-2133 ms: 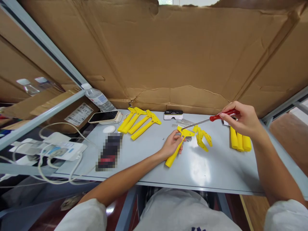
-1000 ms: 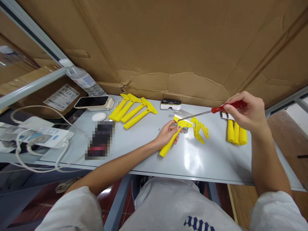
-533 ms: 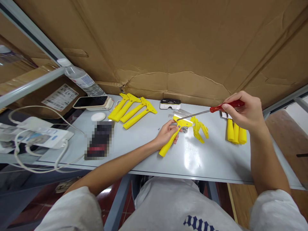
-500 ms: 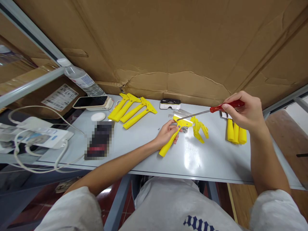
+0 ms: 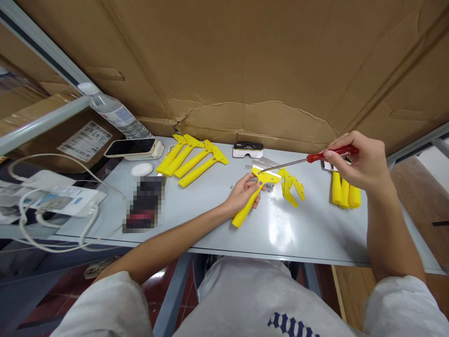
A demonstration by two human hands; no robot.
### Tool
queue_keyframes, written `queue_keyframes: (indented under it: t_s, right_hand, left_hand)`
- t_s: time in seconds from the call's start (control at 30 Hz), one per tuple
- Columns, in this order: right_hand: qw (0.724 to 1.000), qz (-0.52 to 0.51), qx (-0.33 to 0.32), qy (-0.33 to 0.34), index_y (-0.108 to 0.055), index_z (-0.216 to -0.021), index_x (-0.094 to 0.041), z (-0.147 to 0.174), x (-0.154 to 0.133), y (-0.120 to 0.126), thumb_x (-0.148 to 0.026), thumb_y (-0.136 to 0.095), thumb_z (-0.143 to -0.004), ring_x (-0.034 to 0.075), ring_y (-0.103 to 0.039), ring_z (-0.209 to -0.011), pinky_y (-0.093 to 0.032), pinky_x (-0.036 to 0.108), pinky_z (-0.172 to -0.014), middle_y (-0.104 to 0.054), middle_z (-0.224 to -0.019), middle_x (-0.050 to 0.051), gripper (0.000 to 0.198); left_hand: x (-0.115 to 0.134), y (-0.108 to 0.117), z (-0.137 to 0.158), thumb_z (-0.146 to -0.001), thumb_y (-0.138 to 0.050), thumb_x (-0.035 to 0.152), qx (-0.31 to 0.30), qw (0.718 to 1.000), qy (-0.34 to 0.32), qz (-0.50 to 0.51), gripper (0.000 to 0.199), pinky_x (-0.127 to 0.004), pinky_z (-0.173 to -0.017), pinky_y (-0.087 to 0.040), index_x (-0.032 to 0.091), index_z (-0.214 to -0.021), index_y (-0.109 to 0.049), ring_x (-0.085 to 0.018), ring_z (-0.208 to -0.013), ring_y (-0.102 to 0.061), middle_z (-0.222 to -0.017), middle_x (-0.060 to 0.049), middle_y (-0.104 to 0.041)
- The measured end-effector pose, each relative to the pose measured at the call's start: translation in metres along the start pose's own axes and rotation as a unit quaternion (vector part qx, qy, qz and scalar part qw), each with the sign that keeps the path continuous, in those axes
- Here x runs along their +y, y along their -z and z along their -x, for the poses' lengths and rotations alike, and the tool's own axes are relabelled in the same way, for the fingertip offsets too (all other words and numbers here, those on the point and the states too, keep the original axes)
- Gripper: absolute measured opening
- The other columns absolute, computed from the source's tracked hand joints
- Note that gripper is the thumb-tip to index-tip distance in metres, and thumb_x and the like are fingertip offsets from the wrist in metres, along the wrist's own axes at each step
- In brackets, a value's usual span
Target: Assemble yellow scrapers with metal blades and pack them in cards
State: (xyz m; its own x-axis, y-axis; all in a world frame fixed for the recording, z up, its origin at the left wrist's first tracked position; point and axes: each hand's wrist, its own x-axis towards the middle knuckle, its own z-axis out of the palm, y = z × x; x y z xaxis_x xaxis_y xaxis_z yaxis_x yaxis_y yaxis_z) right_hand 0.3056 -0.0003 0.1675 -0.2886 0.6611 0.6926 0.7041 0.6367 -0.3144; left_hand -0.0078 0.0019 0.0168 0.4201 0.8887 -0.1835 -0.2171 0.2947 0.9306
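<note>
My left hand is closed around the neck of a yellow scraper with a metal blade along its head. In my right hand is a screwdriver with a red handle. Its long shaft slants left, and the tip is at the left end of the scraper's head; exact contact is too small to tell. Small screws lie in a pile just right of the scraper's neck. Beside them are loose yellow head pieces. Flat metal blades lie behind the scraper's head.
Several yellow scraper handles lie at the back left, and more yellow handles on the right. A small black-and-white box stands by the cardboard wall. Leftward are a phone, a water bottle and a power strip with cables.
The screwdriver's tip has shifted very slightly toward the scraper's blade edge, and my right hand has moved a little right. The left hand's grip looks the same. The camera view has shifted slightly.
</note>
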Motion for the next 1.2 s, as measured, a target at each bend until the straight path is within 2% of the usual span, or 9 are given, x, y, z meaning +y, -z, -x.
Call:
queue_keyframes:
  t_s: [0.13, 0.33, 0.8, 1.07, 1.2]
  right_hand:
    - [0.999, 0.037, 0.027, 0.024, -0.068, -0.092, -0.016, -0.0009, 0.0009, 0.004, -0.025, -0.081, -0.088, 0.005, -0.067, -0.07, -0.047, 0.015, -0.062, -0.075, -0.088, 0.001, 0.016]
    - [0.999, -0.012, 0.031, 0.025, -0.066, -0.091, -0.015, -0.0021, -0.0007, 0.005, -0.023, -0.082, -0.086, 0.004, -0.067, -0.068, -0.044, 0.013, -0.057, -0.075, -0.087, 0.002, 0.018]
    - [0.999, -0.01, 0.032, 0.032, -0.066, -0.09, -0.014, -0.0024, 0.0027, 0.001, -0.021, -0.082, -0.086, 0.003, -0.065, -0.065, -0.044, 0.011, -0.058, -0.075, -0.085, 0.002, 0.017]
    - [1.0, -0.016, 0.017, 0.016, -0.065, -0.089, -0.015, -0.0008, 0.0006, 0.0004, -0.021, -0.082, -0.085, 0.006, -0.071, -0.072, -0.049, 0.012, -0.06, -0.076, -0.088, 0.002, 0.018]
    - [0.999, 0.002, -0.002, 0.033, -0.065, -0.089, -0.016, -0.0017, -0.006, 0.0045, -0.023, -0.081, -0.087, 0.005, -0.07, -0.07, -0.05, 0.011, -0.06, -0.075, -0.086, 0.001, 0.018]
  left_hand:
    - [0.0007, -0.0005, 0.0001, -0.088, -0.082, 0.05, 0.0, 1.0, -0.003, 0.002, 0.055, -0.025, -0.041, -0.049, 0.021, -0.125, -0.052, -0.01, -0.051, -0.061, -0.099, -0.003, -0.074]
    - [0.0016, -0.0017, 0.0011, -0.089, -0.082, 0.048, -0.001, 1.0, -0.001, 0.001, 0.054, -0.024, -0.042, -0.049, 0.021, -0.125, -0.053, -0.009, -0.05, -0.061, -0.098, -0.002, -0.073]
    - [0.0012, -0.0017, 0.0019, -0.09, -0.082, 0.048, -0.001, 1.0, -0.005, -0.014, 0.052, -0.024, -0.042, -0.049, 0.02, -0.125, -0.054, -0.009, -0.05, -0.061, -0.101, -0.004, -0.075]
    - [0.0006, -0.0022, 0.0022, -0.091, -0.08, 0.047, 0.0, 1.0, -0.003, -0.015, 0.05, -0.025, -0.041, -0.05, 0.02, -0.124, -0.053, -0.009, -0.049, -0.061, -0.101, -0.004, -0.074]
    - [0.0001, -0.0033, 0.0026, -0.092, -0.079, 0.049, -0.004, 1.0, -0.012, -0.028, 0.051, -0.025, -0.041, -0.051, 0.02, -0.124, -0.053, -0.009, -0.05, -0.062, -0.1, -0.003, -0.073]
